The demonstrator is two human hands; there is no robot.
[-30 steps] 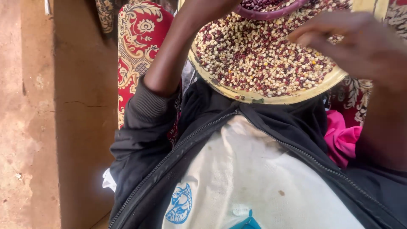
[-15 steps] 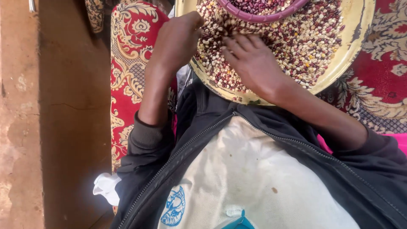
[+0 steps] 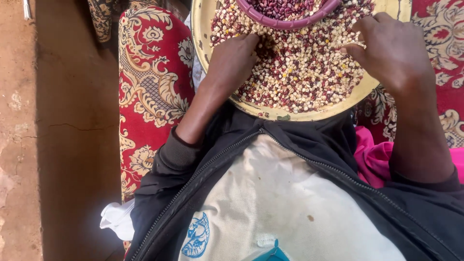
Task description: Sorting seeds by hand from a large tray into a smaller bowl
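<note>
A round yellow tray (image 3: pixel 270 112) rests on my lap, spread with mixed pale maize kernels and dark red beans (image 3: pixel 299 72). A purple bowl (image 3: pixel 290 21) holding dark red beans sits on the tray's far side. My left hand (image 3: pixel 232 60) lies palm down on the grains at the tray's left, fingers curled near the bowl's rim. My right hand (image 3: pixel 394 48) hovers over the tray's right side, fingertips pinched together at the grains; what they hold is too small to see.
A red patterned cloth (image 3: pixel 150 92) covers the seat under the tray. A pink cloth (image 3: pixel 372 157) lies by my right forearm. Bare earth ground (image 3: pixel 19 145) and a shaded strip run along the left. A white rag (image 3: pixel 116 220) sticks out low left.
My right hand has moved from the tray's middle to its right side. My left hand has slid further onto the grains. The view has shifted so the bowl shows more.
</note>
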